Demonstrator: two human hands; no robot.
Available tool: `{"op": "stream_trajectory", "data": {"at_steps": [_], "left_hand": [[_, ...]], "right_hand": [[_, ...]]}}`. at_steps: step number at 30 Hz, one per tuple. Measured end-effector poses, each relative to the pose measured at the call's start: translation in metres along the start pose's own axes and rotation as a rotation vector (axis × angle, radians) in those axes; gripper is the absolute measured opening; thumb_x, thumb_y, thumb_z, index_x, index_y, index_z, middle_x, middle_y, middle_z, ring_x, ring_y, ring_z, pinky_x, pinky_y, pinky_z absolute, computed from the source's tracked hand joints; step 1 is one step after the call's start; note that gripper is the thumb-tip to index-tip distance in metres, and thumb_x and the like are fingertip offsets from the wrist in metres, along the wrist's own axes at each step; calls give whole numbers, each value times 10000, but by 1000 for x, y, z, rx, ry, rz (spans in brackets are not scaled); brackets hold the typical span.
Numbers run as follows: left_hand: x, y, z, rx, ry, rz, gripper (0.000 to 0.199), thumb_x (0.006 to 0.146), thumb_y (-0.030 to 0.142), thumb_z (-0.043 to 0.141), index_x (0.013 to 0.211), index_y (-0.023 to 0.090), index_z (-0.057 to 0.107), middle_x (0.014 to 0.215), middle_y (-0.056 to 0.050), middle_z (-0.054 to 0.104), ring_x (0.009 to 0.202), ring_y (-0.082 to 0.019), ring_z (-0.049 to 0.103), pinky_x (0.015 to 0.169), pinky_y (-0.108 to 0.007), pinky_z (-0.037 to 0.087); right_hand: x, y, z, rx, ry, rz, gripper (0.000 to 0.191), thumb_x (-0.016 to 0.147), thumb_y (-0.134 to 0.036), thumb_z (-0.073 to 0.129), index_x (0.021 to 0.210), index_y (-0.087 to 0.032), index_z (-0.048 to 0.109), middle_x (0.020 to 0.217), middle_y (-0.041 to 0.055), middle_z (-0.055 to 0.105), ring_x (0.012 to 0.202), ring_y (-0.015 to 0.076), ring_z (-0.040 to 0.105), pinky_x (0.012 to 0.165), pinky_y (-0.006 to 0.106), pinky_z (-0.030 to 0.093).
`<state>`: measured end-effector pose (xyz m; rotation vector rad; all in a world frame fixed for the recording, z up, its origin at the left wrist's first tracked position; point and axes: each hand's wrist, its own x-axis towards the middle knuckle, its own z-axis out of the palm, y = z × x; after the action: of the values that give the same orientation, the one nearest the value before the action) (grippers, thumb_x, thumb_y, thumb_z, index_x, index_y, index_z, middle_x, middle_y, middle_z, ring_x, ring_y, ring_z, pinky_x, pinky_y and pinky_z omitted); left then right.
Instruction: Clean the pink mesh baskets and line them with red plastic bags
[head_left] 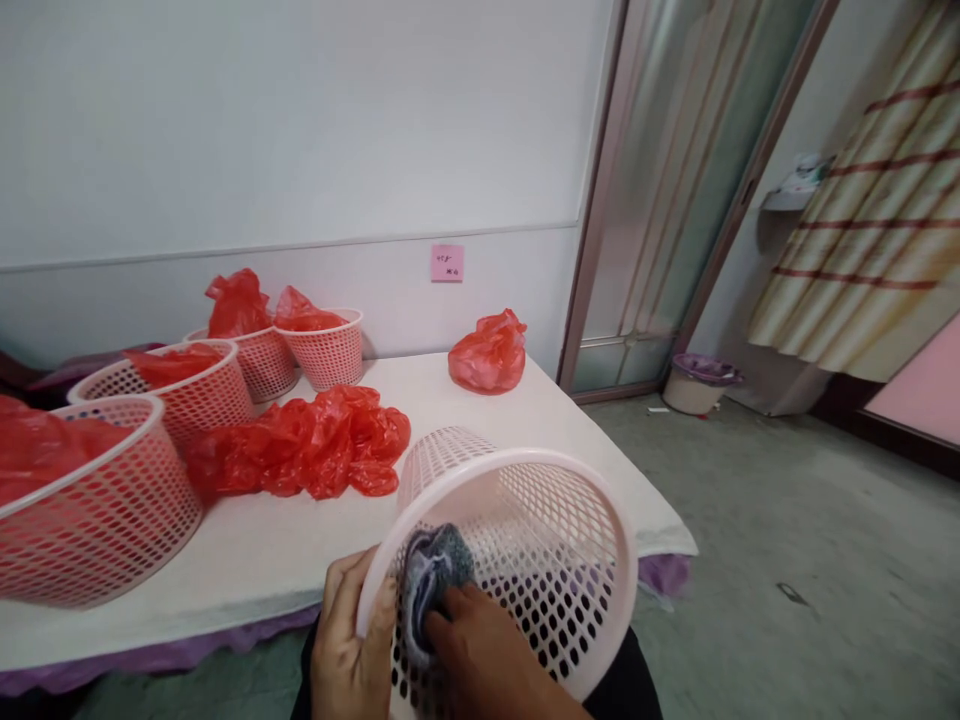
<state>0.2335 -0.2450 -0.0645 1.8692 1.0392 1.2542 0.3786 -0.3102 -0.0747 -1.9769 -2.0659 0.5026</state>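
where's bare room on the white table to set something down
Between the crumpled red plastic heap and bunched red plastic bag; also the front strip left of the tilted pink plastic basket. Crowded: far left, with pink mesh baskets.

I look from my head, forward and down, over the white table (570, 420) to the wall (300, 120). My left hand (349, 645), right hand (487, 650) and the tilted basket (562, 500) sit close; the glass door (652, 200) stands farther off, rightward.

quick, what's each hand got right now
Left hand: closed on the rim of the tilted pink basket.
Right hand: inside that basket, holding a bunched grey cloth.
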Motion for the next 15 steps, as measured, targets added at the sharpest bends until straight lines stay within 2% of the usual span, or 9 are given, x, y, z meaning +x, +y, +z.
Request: {"op": "stream_trajectory", "data": {"at_steps": [3,5,6,8,10,12,15], "left_hand": [[5,0,-3,-12,-48,-4,283,934,408,466,1119,246,605,1085,-32,597,1080,-215,565,932,-316,434],[6,1,-2,-32,-70,-23,290,940,414,455,1130,241,589,1086,-36,590,1089,-218,558,938,-326,425],[6,1,-1,-44,-67,-39,294,940,421,452,1131,239,584,1083,-36,592,1084,-219,559,938,-330,421],[7,1,0,-63,-45,-80,311,934,442,457,1129,234,579,1075,-37,605,1068,-221,568,930,-331,421],[12,1,0,-73,-20,-112,339,918,470,474,1123,225,586,1057,-38,627,1050,-225,584,911,-326,432],[18,3,-2,-75,-11,-123,370,898,497,494,1106,212,603,1052,-42,643,1031,-229,598,893,-321,444],[27,4,-4,-85,-1,-146,402,879,523,512,1089,198,621,1087,-52,653,1026,-233,611,909,-327,447]], "right_hand": [[-6,7,-8,-174,-57,159,252,810,-125,512,927,-133,735,983,194,705,948,344,650,800,442,519],[-8,16,-14,-272,-64,272,286,791,-46,478,876,-113,743,932,208,706,933,352,649,762,443,514],[-10,20,-15,-293,-40,281,282,789,-43,484,866,-121,743,925,200,707,923,343,648,749,431,508],[-13,21,-9,-270,31,183,193,804,-123,552,847,-168,735,906,150,711,865,299,648,716,386,493],[-17,17,7,-244,127,2,107,812,-296,637,798,-219,710,819,83,702,743,240,631,620,336,460],[-22,12,28,-280,279,-158,186,800,-416,670,733,-243,666,691,31,654,603,193,574,525,312,400],[-29,9,50,-368,580,-230,186,742,-381,733,713,-255,599,635,-6,597,533,171,512,500,303,369]]}}
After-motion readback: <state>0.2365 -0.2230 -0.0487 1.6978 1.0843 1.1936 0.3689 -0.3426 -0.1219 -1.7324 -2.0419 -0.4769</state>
